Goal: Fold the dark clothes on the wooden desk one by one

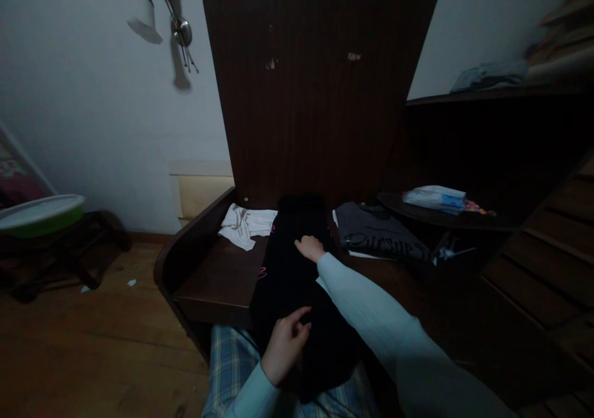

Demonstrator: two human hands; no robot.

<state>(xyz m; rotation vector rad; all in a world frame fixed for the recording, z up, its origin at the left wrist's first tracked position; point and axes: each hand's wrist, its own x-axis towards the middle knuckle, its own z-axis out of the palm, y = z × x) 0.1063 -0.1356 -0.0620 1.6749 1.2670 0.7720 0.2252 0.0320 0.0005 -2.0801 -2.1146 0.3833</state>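
Observation:
A black garment [290, 276] with small pink markings lies lengthwise on a dark wooden bench-like surface [218, 276]. Its near end hangs over the front edge onto my lap, where blue plaid cloth [227, 356] shows. My right hand [310, 247] rests on the garment's upper middle, its thumb out to the left and its other fingers foreshortened. Lower down, my left hand [288, 339] hovers at or just over the near part, thumb and forefinger apart, with nothing seen between them. Whether it touches the cloth is unclear.
Left of the garment lies a crumpled white cloth [245, 223]; right of it, a folded dark grey shirt [375, 229] with lettering. A small shelf holds a blue-white packet [434, 198]. A tall dark panel [315, 96] stands behind. A green basin [44, 215] sits on a stool.

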